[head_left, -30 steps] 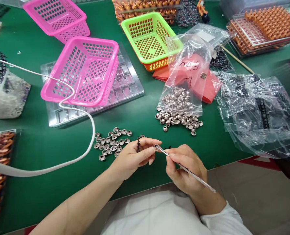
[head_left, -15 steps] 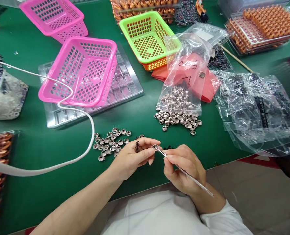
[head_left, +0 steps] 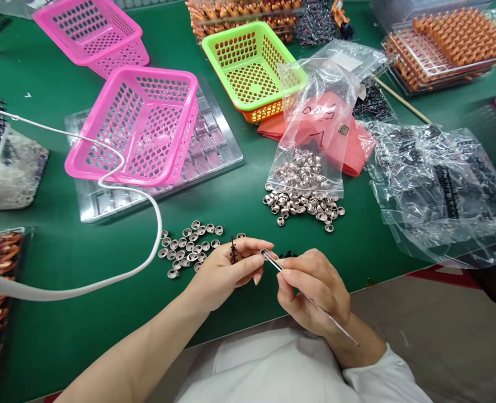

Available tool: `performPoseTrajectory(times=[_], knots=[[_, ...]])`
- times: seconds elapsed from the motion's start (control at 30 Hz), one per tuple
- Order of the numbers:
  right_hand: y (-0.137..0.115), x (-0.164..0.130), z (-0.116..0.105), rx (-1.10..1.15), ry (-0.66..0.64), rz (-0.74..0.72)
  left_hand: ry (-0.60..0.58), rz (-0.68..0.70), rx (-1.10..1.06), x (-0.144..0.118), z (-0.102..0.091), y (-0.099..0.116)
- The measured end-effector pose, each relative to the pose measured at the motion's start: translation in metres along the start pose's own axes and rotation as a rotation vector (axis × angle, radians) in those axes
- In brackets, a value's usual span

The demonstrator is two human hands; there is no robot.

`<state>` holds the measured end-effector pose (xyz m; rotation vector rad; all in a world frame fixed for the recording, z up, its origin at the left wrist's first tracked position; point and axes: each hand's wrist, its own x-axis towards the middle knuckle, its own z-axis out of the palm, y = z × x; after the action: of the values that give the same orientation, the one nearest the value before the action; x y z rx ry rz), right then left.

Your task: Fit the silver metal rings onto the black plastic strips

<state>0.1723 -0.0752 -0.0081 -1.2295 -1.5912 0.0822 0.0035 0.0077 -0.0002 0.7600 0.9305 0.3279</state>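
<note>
A small silver metal cup-shaped ring (head_left: 266, 254) sits at the tip of the thin steel tweezers (head_left: 310, 299), just in front of the loose cluster of silver metal rings (head_left: 189, 246) lying on the green work mat (head_left: 239, 201). The right hand (head_left: 315, 291) is closed around the tweezers in a pen grip, its thumb and forefinger pressing the blades together on the ring. The left hand (head_left: 226, 268), on the near side of that cluster, pinches a short black toothed plastic strip (head_left: 233, 249) upright between thumb and fingertips. Doing this well seems to call for a steady, light squeeze so the ring does not spring away, and for keeping the strip still while the two parts meet. Compared with a second ago, the hands have barely shifted; the tweezers' tip has crept slightly toward the left fingertips, and the whole view has slid a little. Beyond the cluster stand a pink perforated plastic basket (head_left: 138, 123) and a clear plastic bag spilling more rings (head_left: 306, 168).
</note>
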Motion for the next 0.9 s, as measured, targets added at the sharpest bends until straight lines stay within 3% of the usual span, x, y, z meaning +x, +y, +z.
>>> performPoseTrajectory(times=[0.9], knots=[[-0.0019, 0.0014, -0.0057, 0.058, -0.016, 0.070, -0.015, -0.027, 0.074, -0.0004, -0.0034, -0.0018]])
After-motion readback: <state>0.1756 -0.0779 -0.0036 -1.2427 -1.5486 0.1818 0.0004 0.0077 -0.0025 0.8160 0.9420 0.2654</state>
